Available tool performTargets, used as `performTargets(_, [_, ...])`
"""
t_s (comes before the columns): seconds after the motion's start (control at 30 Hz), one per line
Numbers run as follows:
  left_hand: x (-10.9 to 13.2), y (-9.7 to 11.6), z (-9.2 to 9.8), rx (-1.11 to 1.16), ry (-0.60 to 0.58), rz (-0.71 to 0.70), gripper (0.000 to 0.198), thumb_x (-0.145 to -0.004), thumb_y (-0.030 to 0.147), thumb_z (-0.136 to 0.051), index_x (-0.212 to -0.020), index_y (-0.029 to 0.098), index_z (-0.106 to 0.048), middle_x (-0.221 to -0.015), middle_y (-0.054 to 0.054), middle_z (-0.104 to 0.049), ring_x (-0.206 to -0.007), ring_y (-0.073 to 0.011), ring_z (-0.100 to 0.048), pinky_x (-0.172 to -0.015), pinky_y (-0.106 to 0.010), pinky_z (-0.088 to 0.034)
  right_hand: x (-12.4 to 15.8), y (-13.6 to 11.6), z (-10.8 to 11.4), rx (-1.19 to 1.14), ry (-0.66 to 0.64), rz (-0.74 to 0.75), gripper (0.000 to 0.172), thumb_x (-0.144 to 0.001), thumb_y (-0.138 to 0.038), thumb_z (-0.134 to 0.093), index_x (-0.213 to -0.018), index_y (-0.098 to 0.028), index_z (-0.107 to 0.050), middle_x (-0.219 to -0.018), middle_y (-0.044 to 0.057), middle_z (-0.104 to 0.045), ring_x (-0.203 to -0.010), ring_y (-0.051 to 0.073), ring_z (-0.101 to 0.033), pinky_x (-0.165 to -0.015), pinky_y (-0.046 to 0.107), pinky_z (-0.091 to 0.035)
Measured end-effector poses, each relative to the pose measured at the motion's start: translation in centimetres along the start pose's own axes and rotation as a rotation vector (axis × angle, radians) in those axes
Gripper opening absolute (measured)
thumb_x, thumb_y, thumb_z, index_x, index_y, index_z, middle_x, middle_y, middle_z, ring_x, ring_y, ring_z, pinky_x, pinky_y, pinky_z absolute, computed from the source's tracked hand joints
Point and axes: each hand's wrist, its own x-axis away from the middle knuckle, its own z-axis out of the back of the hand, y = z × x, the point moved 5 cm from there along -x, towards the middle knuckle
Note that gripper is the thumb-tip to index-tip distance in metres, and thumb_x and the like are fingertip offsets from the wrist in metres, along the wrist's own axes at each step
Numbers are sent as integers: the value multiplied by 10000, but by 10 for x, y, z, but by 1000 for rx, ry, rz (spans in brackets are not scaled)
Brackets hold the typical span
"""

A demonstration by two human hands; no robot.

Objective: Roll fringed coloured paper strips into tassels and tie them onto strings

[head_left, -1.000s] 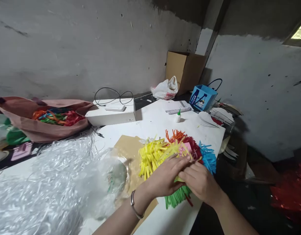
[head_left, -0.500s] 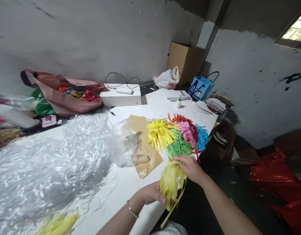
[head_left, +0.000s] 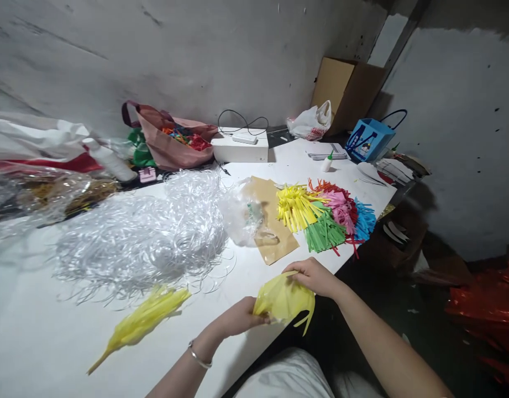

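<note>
Between my hands is a bunch of thin yellow strips [head_left: 283, 297], spread like a sheet over the table's near edge. My left hand [head_left: 248, 314] pinches its left side, and my right hand [head_left: 314, 275] grips its upper right side; loose strip ends hang at the lower right. On the white table [head_left: 221, 354] to the left lies another yellow strip bundle [head_left: 144, 320], narrowed to a tail at one end. Past my hands sit fringed tassels: yellow [head_left: 298, 205], green [head_left: 325, 232], pink [head_left: 340, 210], blue [head_left: 365, 220] and red ones partly behind.
A big heap of clear shiny strands [head_left: 150, 237] covers the left middle. Beside it are a plastic bag [head_left: 241, 213] and brown paper [head_left: 279, 246]. Farther back stand a pink bag [head_left: 158, 143], a white box [head_left: 241, 149], a glue bottle [head_left: 327, 163] and a blue bag [head_left: 371, 141].
My view has swung left, bringing the whole second yellow bundle into sight. The held strips have gone from hanging upright to spread out sideways between my hands.
</note>
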Motion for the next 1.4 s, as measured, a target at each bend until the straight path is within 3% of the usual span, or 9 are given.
performTargets(0.17, [21,-27,46,-531,149,134,199,-776,191,-453,-753,183,-651,-748,-30,-671,-700,-194,-594,-651,-271,-409,-8,19,-18,127,-167,74,216,-858,-165,-555,-980,-198,-730,-936,25,-752,-865,176,-701,-823,286,-537])
performTargets(0.37, [57,-37,100,-942,691,-28,381,-741,20,-444,-1024,197,-627,-1055,-103,-685,-1041,-271,-595,-957,-461,-390,5,7,-62,619,145,642,310,-895,-35,-458,-1066,-193,-663,-1135,49,-695,-1215,211,-547,-1126,512,-303])
performTargets(0.53, [78,-67,65,-1038,1025,-139,617,-776,53,-523,-1372,169,-414,-1519,-207,-284,-1408,-409,-215,-1073,-662,-219,11,58,-152,819,254,687,263,-881,-25,-452,-1039,-110,-643,-1137,112,-680,-1237,240,-516,-1126,468,-334])
performTargets(0.6, [73,-70,21,-1035,961,-309,666,-796,44,-509,-1424,188,-340,-1566,-182,-175,-1442,-387,-107,-1101,-649,-201,10,82,-175,817,232,607,247,-889,-59,-463,-1056,-113,-636,-1087,102,-691,-1151,228,-574,-1140,458,-318])
performTargets(0.7, [48,-60,-51,-1025,600,-632,712,-788,6,-458,-1455,195,-295,-1553,-127,-264,-1445,-292,-175,-1136,-517,-273,11,103,-189,752,196,510,243,-907,-132,-464,-1080,-148,-633,-1009,68,-701,-1046,201,-616,-1168,441,-271])
performTargets(0.8, [16,-51,-83,-929,363,-680,687,-819,99,-503,-1464,142,-270,-1509,-140,-358,-1420,-268,-252,-1120,-463,-327,18,109,-188,731,239,539,281,-938,-253,-447,-1131,-156,-627,-1041,74,-703,-1059,205,-612,-1180,418,-251])
performTargets(0.9, [-12,-55,-75,-887,332,-551,674,-856,301,-572,-1451,135,-303,-1440,-156,-454,-1319,-292,-406,-1050,-459,-391,25,114,-180,759,282,549,330,-949,-280,-440,-1184,-123,-611,-1097,107,-695,-1098,215,-602,-1176,407,-262])
performTargets(1.07, [-14,-77,-35,-930,553,-298,407,-902,306,-529,-1297,208,-518,-1295,-120,-585,-1162,-273,-527,-914,-413,-426,31,118,-162,787,254,497,343,-911,-60,-418,-1188,-133,-606,-1226,105,-643,-1264,209,-492,-1148,471,-315])
performTargets(1.4, [-17,-67,-52,-809,694,-448,173,-887,247,-529,-1031,197,-612,-951,-58,-693,-956,-209,-577,-1020,-444,-302,22,106,-149,692,282,508,195,-939,-229,-535,-1065,-128,-645,-1096,100,-699,-1183,214,-563,-1164,495,-271])
